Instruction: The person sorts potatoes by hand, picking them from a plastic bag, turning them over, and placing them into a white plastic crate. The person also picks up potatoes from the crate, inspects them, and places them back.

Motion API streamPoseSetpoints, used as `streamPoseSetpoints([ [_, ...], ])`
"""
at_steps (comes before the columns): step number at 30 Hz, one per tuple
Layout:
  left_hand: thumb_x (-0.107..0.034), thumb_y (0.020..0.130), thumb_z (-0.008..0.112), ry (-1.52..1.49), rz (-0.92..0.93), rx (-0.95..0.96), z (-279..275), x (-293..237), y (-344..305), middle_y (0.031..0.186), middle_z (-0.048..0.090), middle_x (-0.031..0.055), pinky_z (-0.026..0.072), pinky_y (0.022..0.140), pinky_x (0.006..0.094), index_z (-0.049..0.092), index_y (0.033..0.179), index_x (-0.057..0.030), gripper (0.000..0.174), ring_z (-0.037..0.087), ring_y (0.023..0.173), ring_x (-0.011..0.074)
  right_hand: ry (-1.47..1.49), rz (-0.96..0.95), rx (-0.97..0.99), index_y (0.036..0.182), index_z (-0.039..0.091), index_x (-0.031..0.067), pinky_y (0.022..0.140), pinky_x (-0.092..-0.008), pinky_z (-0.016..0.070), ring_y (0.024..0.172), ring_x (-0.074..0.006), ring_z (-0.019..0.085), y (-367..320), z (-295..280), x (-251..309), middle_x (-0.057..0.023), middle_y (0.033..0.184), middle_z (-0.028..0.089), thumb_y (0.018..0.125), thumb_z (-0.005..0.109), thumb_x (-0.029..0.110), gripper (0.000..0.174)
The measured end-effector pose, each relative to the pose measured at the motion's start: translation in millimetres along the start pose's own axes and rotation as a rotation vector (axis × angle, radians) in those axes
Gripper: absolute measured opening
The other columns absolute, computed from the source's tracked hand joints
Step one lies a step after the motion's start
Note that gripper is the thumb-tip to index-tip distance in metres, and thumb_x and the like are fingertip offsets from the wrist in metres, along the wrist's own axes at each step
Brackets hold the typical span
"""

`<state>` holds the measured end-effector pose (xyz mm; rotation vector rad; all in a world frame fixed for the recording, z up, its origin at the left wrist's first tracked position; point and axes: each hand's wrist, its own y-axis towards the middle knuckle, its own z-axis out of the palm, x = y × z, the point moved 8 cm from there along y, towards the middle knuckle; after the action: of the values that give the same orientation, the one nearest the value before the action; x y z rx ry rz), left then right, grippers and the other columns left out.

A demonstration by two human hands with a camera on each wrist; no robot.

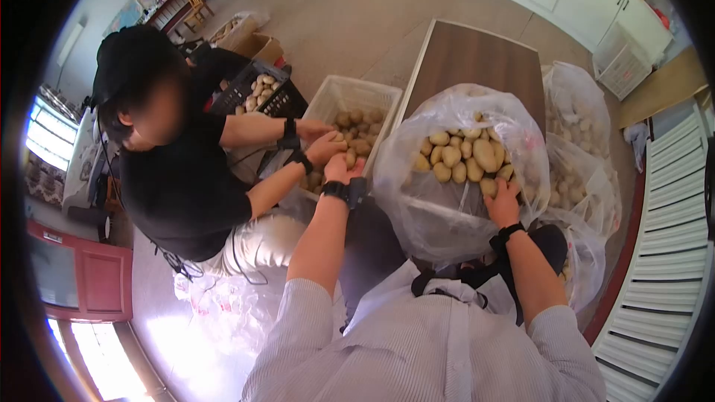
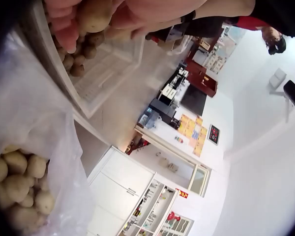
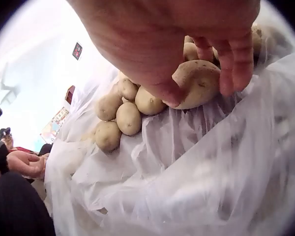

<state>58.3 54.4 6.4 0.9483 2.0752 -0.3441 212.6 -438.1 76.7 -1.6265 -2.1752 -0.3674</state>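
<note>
My left hand [image 1: 342,170] is over the near side of the white crate [image 1: 389,97], with a potato [image 2: 94,15] in its fingers. Close beside it, the other person's hands [image 1: 326,149] also hold a potato over the crate. My right hand [image 1: 504,205] reaches into the clear plastic bag [image 1: 398,179], on the near side of a heap of potatoes [image 1: 451,156]. In the right wrist view, its thumb and fingers curl round a large potato [image 3: 200,86]. Smaller potatoes [image 3: 129,119] lie next to that one, on the bag's creased plastic.
A person in a black shirt [image 1: 179,193] sits at the left. Behind the crate stands a black basket [image 1: 238,89] of potatoes. A brown-topped table [image 1: 477,56] lies beyond the bag. More bags of potatoes [image 1: 577,179] stand at the right, near a white radiator [image 1: 663,268].
</note>
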Motion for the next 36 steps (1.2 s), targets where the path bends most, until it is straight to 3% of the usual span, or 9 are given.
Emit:
streamPoseSetpoints([
  [1,-0.023,0.078,0.074,-0.308,-0.132,0.095,17.8,28.0,5.4,0.103,0.065,0.0216,0.0542,0.076,0.0376,0.064,0.104,-0.0009,0.036,0.063,0.095,0.0298,-0.012,-0.019,-0.014,0.13,0.045,0.0128,0.085,-0.0481,0.0514,0.105,-0.0437,0.057,-1.7,1.0,0.3,-0.0206,0.128,0.043,0.079,0.071,0.02,0.058],
  [7,-0.031,0.064,0.086,0.193,-0.044,0.03,-9.3,-4.6,-3.4,0.087,0.067,0.0147,0.0546,0.073,0.0369,0.065,0.095,0.0016,0.05,0.065,0.083,0.0258,-0.027,-0.041,-0.053,0.126,0.045,0.0129,0.08,-0.0505,0.0519,0.096,-0.0452,0.06,-4.4,0.7,4.3,-0.0224,0.122,0.045,0.076,0.073,0.022,0.058],
  [10,-0.024,0.076,0.078,-0.414,-0.278,0.195,11.3,6.1,0.2,0.095,0.061,0.0177,0.0556,0.071,0.04,0.059,0.105,0.0023,0.043,0.064,0.084,0.0304,-0.035,-0.008,-0.029,0.127,0.045,0.0136,0.079,-0.0506,0.0519,0.096,-0.0444,0.06,-8.5,-1.8,7.1,-0.0213,0.121,0.045,0.075,0.073,0.024,0.06],
  [12,-0.014,0.087,0.063,-1.135,-0.834,-0.051,19.5,19.4,-20.0,0.103,0.05,0.0196,0.0564,0.068,0.0444,0.049,0.115,0.0012,0.036,0.061,0.082,0.0364,-0.038,0.009,-0.017,0.127,0.044,0.0138,0.079,-0.0504,0.0519,0.095,-0.0439,0.061,-12.5,-2.3,9.6,-0.0207,0.121,0.046,0.076,0.073,0.025,0.06],
  [15,-0.007,0.09,0.053,-1.197,-1.018,-0.251,14.4,5.1,-31.9,0.094,0.053,0.021,0.0571,0.068,0.0484,0.056,0.092,0.0052,0.013,0.06,0.082,0.0353,-0.056,0.023,-0.011,0.128,0.044,0.0145,0.079,-0.05,0.0518,0.095,-0.0429,0.061,-14.0,-3.8,10.4,-0.0196,0.119,0.046,0.076,0.073,0.027,0.061],
  [22,-0.013,0.09,0.057,-1.398,-0.67,0.009,34.6,-50.5,-31.4,0.088,0.055,0.0101,0.0535,0.073,0.0421,0.054,0.093,-0.0015,0.012,0.059,0.079,0.029,-0.053,0.036,0.031,0.129,0.044,0.0153,0.081,-0.0503,0.0515,0.095,-0.0417,0.061,-18.7,-6.5,16.6,-0.0191,0.119,0.047,0.075,0.073,0.027,0.062],
  [33,-0.015,0.09,0.057,-1.501,-0.849,0.549,113.4,-175.1,-199.7,0.094,0.06,0.0112,0.0515,0.081,0.0445,0.058,0.097,-0.0035,0.013,0.059,0.086,0.0294,-0.009,0.078,0.1,0.129,0.046,0.0141,0.089,-0.0483,0.0495,0.105,-0.0418,0.058,-23.6,-4.4,15.9,-0.0196,0.124,0.049,0.074,0.069,0.028,0.06],
  [35,-0.016,0.09,0.057,-1.443,-0.944,0.516,132.4,-140.9,-216.0,0.094,0.06,0.0117,0.0519,0.082,0.0453,0.058,0.096,-0.0041,0.013,0.06,0.085,0.0288,-0.006,0.079,0.101,0.129,0.046,0.0139,0.09,-0.0481,0.0494,0.105,-0.0418,0.058,-25.5,-2.4,15.2,-0.0195,0.124,0.049,0.074,0.069,0.028,0.061],
  [36,-0.017,0.09,0.058,-1.196,-0.67,0.549,158.6,-92.5,-204.3,0.092,0.06,0.0112,0.053,0.08,0.0447,0.059,0.097,-0.0037,0.015,0.06,0.084,0.0279,-0.006,0.078,0.099,0.129,0.046,0.0138,0.09,-0.048,0.0493,0.105,-0.0418,0.058,-26.6,-2.8,15.1,-0.0194,0.124,0.049,0.074,0.069,0.029,0.061],
])
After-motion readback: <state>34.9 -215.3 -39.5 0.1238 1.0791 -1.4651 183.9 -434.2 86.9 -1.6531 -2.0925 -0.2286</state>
